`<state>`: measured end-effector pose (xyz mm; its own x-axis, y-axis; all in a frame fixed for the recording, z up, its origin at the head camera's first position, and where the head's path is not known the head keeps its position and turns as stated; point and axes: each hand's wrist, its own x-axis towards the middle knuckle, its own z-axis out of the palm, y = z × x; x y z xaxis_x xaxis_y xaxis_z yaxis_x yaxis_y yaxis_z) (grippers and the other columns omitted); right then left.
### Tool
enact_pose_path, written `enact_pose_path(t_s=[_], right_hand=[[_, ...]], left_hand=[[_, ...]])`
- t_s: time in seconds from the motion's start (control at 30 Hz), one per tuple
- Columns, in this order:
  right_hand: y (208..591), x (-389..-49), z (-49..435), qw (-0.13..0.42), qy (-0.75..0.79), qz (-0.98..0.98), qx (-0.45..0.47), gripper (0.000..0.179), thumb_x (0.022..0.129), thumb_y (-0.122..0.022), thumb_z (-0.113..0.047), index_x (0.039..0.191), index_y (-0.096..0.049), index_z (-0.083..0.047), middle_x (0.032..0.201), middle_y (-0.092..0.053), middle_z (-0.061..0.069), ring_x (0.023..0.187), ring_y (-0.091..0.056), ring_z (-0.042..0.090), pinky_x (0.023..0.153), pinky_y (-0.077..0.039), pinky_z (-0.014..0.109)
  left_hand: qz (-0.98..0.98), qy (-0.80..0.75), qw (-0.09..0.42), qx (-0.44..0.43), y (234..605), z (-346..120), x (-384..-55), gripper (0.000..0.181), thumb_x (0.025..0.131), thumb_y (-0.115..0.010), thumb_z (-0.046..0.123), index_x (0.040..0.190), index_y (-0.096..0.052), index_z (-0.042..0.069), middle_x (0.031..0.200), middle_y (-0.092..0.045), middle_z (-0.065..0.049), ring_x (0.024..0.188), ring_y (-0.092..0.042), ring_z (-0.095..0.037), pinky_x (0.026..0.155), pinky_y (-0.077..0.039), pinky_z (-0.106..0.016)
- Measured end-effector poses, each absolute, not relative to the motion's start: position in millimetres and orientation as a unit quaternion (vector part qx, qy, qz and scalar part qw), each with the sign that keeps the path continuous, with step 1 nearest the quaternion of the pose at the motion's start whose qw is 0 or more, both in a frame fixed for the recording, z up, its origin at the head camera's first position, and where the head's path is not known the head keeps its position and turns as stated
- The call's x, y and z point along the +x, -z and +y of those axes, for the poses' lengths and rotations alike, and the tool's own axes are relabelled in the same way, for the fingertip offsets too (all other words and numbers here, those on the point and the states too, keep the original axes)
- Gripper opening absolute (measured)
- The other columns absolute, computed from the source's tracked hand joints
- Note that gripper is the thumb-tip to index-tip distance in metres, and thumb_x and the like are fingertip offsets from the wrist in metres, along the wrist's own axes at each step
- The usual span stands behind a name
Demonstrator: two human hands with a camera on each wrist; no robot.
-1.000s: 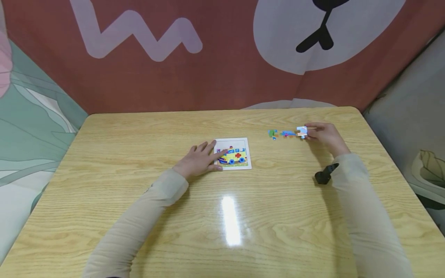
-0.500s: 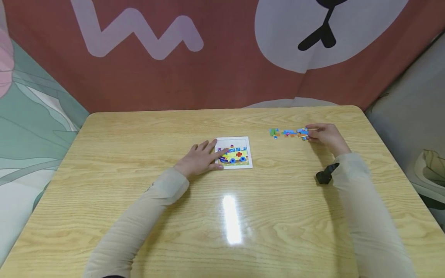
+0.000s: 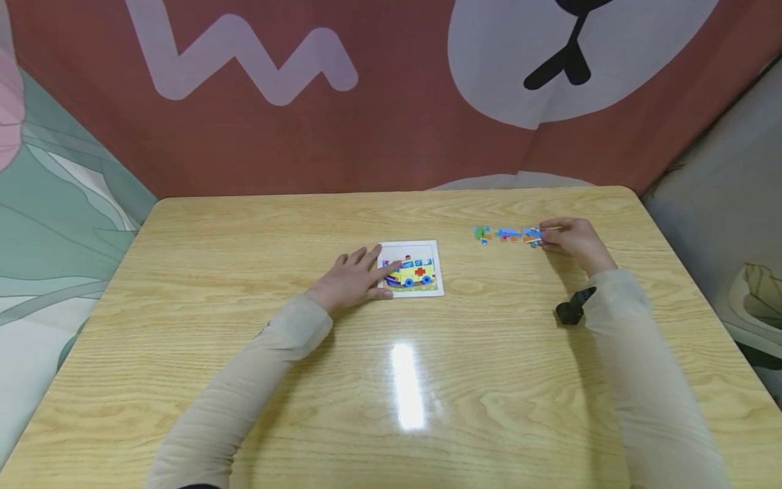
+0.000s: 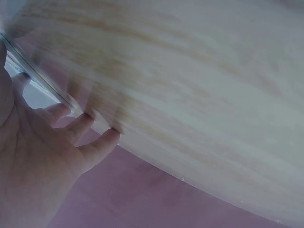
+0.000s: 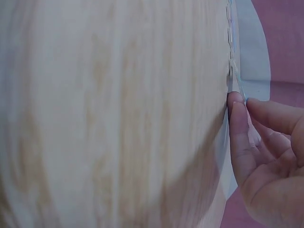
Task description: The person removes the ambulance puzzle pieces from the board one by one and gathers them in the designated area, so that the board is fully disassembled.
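In the head view, my left hand (image 3: 347, 280) rests with spread fingers on the left side of a white-framed jigsaw puzzle (image 3: 417, 246). It carries a yellow ambulance picture (image 3: 417, 274); its upper part is plain white. The left wrist view shows the extended fingers (image 4: 99, 146) touching down beside the puzzle's edge (image 4: 42, 80). Farther right, my right hand (image 3: 574, 239) pinches a thin puzzle piece (image 5: 240, 86) between thumb and fingers, low over the tabletop. From the head, this end of the row shows blue and orange, partly covered by fingertips.
Loose puzzle pieces lie in a row left of the right hand, one green (image 3: 480, 233) and one blue and pink (image 3: 508, 234). A black device (image 3: 571, 309) sits at the right wrist. A red patterned backdrop (image 3: 391, 149) stands behind the wooden table (image 3: 275, 231).
A second ago the right hand held a piece with its pale face showing; it has since come down at the row's right end. The left hand stays on the puzzle.
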<state>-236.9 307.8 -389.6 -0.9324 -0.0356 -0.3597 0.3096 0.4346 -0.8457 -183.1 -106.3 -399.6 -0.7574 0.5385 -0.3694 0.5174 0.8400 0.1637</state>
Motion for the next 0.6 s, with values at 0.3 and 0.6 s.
enact_pose_path(t_s=[0.3, 0.6], right_hand=[[388.9, -234.5, 309.5, 0.163, 0.523, 0.834, 0.072, 0.051, 0.099, -0.049, -0.013, 0.14, -0.034, 0.013, 0.08, -0.057, -0.025, 0.075, -0.061, -0.012, 0.077, -0.053, 0.011], [388.5, -234.5, 308.9, 0.16, 0.514, 0.839, 0.075, 0.051, 0.098, -0.05, -0.013, 0.14, -0.035, 0.013, 0.078, -0.057, -0.026, 0.073, -0.061, -0.012, 0.075, -0.053, 0.01]], left_hand=[[0.936, -0.023, 0.202, 0.287, 400.4, -106.4, -182.7, 0.066, 0.096, -0.033, 0.061, 0.153, -0.008, 0.04, 0.163, 0.001, -0.011, 0.148, -0.011, -0.039, 0.118, -0.015, -0.06], [0.937, -0.024, 0.203, 0.284, 398.0, -106.4, -181.0, 0.066, 0.096, -0.034, 0.061, 0.153, -0.009, 0.039, 0.163, 0.0, -0.01, 0.149, -0.011, -0.038, 0.118, -0.015, -0.059]])
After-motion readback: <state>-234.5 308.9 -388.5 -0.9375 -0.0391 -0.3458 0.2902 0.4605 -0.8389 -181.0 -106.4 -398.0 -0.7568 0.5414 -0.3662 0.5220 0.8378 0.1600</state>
